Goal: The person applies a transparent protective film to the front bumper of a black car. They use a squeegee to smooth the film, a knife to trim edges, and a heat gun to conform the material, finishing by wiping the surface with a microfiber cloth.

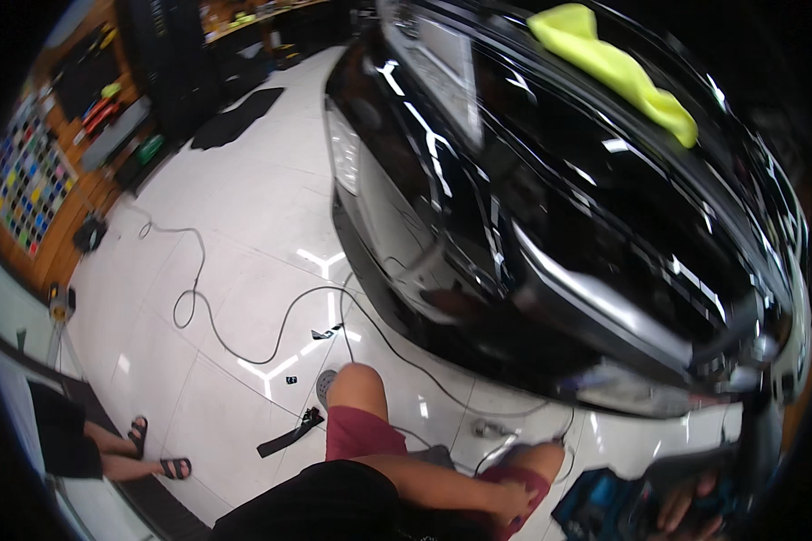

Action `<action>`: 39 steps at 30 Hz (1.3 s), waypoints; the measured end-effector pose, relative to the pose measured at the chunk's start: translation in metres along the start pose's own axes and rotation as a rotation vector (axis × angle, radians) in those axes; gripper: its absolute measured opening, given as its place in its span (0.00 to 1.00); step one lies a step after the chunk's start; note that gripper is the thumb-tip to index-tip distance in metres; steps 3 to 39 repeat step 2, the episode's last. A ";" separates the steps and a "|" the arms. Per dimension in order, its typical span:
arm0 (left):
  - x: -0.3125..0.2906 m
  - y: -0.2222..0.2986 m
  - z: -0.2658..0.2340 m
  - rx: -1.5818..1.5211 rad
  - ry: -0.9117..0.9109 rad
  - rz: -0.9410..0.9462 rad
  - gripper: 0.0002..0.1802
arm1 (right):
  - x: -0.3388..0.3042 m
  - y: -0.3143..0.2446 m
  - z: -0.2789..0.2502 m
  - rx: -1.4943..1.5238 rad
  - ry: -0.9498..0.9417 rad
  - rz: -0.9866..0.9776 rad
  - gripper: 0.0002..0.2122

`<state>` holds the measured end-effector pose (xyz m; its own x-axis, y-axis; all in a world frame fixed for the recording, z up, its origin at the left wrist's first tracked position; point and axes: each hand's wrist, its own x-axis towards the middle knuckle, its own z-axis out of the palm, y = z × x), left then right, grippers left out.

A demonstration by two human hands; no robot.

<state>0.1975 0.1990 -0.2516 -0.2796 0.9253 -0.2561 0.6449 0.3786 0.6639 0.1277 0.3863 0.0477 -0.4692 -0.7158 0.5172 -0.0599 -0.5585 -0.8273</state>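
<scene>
My left arm crosses my lap, and my left hand (pixel 517 507) lies low over my right thigh, next to the hem of my maroon shorts (pixel 361 435). Its fingers look laid over the leg, partly blurred. At the lower right, in shadow, my right hand (pixel 690 512) is over a blue and black bag-like thing (pixel 595 505). Its fingers are dim and smeared, so whether they hold anything does not show. In front of me stands a glossy black car (pixel 550 180). A bright yellow-green cloth (pixel 613 72) is draped on its upper body.
A long grey cable (pixel 284 317) winds over the white tiled floor (pixel 244 225) past my feet. Small black pieces and a black strip (pixel 290 435) lie there. Another person's sandaled feet (pixel 176 468) are at lower left. A dark mat (pixel 237 118) and a colour-sample board (pixel 32 176) are further off.
</scene>
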 end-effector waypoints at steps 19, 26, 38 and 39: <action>-0.007 -0.030 -0.001 -0.106 0.029 -0.003 0.39 | 0.043 -0.005 -0.024 0.103 -0.124 0.048 0.31; -0.007 -0.030 -0.001 -0.106 0.029 -0.003 0.39 | 0.043 -0.005 -0.024 0.103 -0.124 0.048 0.31; -0.007 -0.030 -0.001 -0.106 0.029 -0.003 0.39 | 0.043 -0.005 -0.024 0.103 -0.124 0.048 0.31; -0.007 -0.030 -0.001 -0.106 0.029 -0.003 0.39 | 0.043 -0.005 -0.024 0.103 -0.124 0.048 0.31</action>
